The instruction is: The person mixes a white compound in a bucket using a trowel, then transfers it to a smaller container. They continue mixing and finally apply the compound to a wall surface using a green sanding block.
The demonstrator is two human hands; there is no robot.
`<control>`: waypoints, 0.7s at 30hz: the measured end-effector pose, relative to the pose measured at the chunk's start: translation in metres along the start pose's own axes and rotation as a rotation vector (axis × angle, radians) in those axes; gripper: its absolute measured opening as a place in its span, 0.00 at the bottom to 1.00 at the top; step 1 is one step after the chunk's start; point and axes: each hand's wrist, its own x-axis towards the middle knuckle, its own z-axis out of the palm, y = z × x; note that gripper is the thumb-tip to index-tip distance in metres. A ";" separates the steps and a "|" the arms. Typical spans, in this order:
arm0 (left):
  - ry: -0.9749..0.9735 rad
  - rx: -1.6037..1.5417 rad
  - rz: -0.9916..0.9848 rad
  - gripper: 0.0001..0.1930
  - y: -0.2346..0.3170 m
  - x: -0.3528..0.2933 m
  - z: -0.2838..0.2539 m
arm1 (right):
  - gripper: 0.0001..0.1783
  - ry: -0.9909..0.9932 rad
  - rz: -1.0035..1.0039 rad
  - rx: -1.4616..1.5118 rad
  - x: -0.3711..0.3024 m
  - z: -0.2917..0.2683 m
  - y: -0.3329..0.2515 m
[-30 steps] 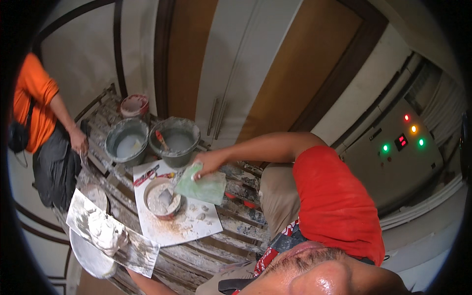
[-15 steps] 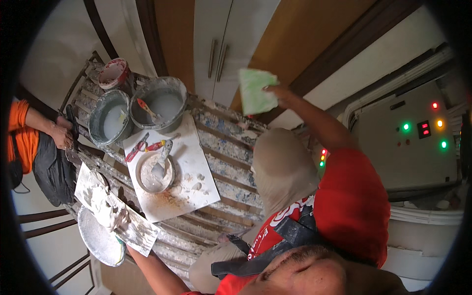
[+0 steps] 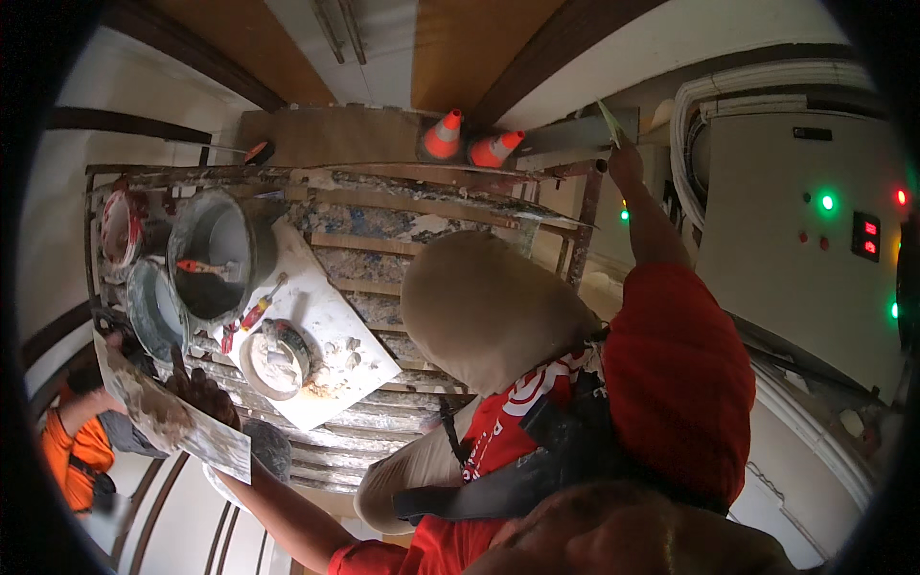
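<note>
On the left, my left hand (image 3: 203, 393) supports a long pale board (image 3: 158, 412) smeared with wet white plaster. Its dark fingers show past the board's inner edge. Stretched away at the upper right, my right hand (image 3: 625, 161) grips a thin pale-green sheet (image 3: 610, 123), seen nearly edge-on. On the slatted platform lies a white panel (image 3: 335, 369) with crumbs of plaster. It bears a small bowl (image 3: 259, 369) with a putty knife (image 3: 280, 356) in it, and a red-and-yellow-handled tool (image 3: 256, 311).
A large bucket (image 3: 254, 251) of cloudy water with a brush (image 3: 203, 267), a smaller bucket (image 3: 144, 307) and a red-stained pail (image 3: 117, 230) stand at the left. Two orange cones (image 3: 443, 137) are beyond the platform rail. A person in orange (image 3: 72, 460) is at lower left; a control cabinet (image 3: 767, 240) stands right.
The view has turned. My right hand has swung farther right, and the green sheet went from face-on to edge-on. The plaster-smeared board is now tilted more, with less of the white lump showing.
</note>
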 end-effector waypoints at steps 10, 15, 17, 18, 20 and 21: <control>-0.461 -0.058 -0.034 0.30 0.026 0.151 0.052 | 0.25 -0.255 0.305 -0.019 0.032 0.074 0.009; -0.287 0.005 -0.002 0.29 0.002 0.213 0.219 | 0.20 -0.173 0.286 -0.112 0.017 0.094 0.026; -0.319 -0.021 -0.057 0.29 0.004 0.238 0.235 | 0.24 -0.200 0.624 0.055 0.030 0.094 0.005; -0.339 -0.031 -0.093 0.30 0.000 0.250 0.248 | 0.26 -0.216 0.799 0.125 0.030 0.089 -0.002; -0.367 -0.012 -0.111 0.31 -0.007 0.277 0.261 | 0.24 -0.152 0.771 0.206 0.024 0.088 -0.001; -0.358 0.027 -0.088 0.32 -0.009 0.286 0.265 | 0.22 -0.121 0.756 0.245 0.022 0.089 -0.002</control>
